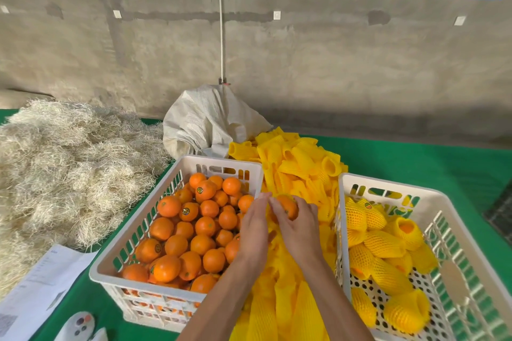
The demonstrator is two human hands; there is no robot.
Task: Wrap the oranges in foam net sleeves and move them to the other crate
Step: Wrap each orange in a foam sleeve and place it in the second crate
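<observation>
A white crate [177, 174] on the left is full of several bare oranges [205, 225]. Between the two crates lies a pile of yellow foam net sleeves [299, 166]. Over that pile my right hand [297, 225] grips one orange [288, 206]. My left hand [253, 225] is beside it, fingers extended, touching a yellow sleeve [268, 210] at the orange's left side. The right white crate [388, 185] holds several oranges wrapped in yellow sleeves [385, 243].
A heap of pale straw-like packing fibre [69, 166] covers the left of the green table [415, 160]. A white woven sack [207, 124] stands behind the crates. Paper sheets [41, 285] and a small white remote [79, 324] lie at the front left.
</observation>
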